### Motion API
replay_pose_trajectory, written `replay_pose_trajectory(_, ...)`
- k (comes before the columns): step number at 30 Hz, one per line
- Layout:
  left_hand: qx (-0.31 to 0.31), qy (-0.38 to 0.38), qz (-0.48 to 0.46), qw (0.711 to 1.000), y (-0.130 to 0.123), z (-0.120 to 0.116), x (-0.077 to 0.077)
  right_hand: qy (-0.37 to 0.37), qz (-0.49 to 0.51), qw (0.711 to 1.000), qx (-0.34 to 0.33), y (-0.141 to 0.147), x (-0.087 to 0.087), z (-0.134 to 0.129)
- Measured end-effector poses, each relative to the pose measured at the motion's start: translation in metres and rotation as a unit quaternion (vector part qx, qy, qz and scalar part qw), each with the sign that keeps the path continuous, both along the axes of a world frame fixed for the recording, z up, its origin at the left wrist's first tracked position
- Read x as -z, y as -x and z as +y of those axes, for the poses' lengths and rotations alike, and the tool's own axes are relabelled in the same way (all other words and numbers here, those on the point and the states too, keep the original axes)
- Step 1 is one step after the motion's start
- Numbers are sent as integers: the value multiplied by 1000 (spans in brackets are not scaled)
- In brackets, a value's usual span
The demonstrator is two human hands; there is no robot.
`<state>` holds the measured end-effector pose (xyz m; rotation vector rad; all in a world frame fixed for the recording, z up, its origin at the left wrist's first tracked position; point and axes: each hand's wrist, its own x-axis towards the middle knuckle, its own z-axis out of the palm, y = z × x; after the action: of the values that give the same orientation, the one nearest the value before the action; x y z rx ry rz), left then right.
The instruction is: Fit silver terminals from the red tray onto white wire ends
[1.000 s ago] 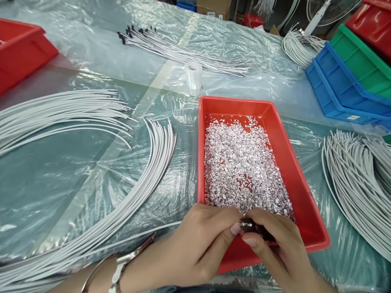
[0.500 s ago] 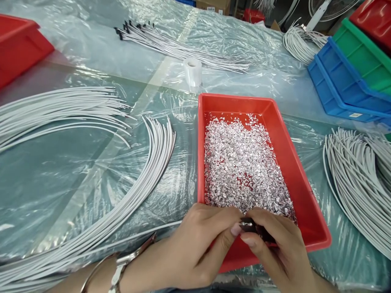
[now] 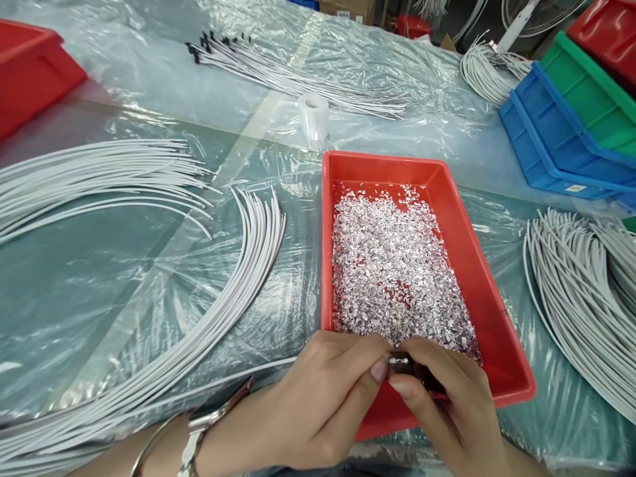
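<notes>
My left hand (image 3: 332, 397) is closed, thumb against forefinger, over the near end of a red tray (image 3: 489, 318). A single white cable (image 3: 243, 372) runs from the left into this hand; its end is hidden by the fingers. My right hand (image 3: 452, 404) pinches a small dark tool (image 3: 405, 363) with a shiny metal part, right at the left fingertips. Most of the tool is covered by the fingers, so its kind does not show. Beneath both hands, the tray holds a layer of shredded silver foil bits (image 3: 397, 258).
Bundles of white cables lie on the left (image 3: 218, 318), upper left (image 3: 99, 172) and right (image 3: 581, 291). Farther back are black-tipped cables (image 3: 298, 79) and a roll of clear film (image 3: 314, 119). Stacked blue bins (image 3: 551, 132) stand at right, a red bin (image 3: 34, 73) at far left.
The fingertips and the dark tool have shifted very slightly, showing a little more of the metal part. Otherwise the hands, tray and cables stay as they were.
</notes>
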<state>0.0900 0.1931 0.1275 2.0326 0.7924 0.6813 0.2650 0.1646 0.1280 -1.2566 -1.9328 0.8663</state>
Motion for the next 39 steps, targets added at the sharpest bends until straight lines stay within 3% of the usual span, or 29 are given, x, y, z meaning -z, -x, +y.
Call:
replay_pose_trajectory(6,-15,3,-48,999,0,1,5,9,15,1000,8,-2,1,-1)
replay_pose_trajectory(9,9,48,-67,997,-1,0,7,13,19,1000,4,-2,0,-2)
replay_pose_trajectory(19,-28,94,-106,990,-2,-1,4,17,14,1000,11,-3,-1,-3)
replay_pose_trajectory(30,-16,150,-129,980,-3,0,2,2,-19,1000,2,-7,-3,0)
replay_pose_trajectory(39,-24,137,-131,982,-2,-1,4,-13,-44,999,4,-8,-4,-1)
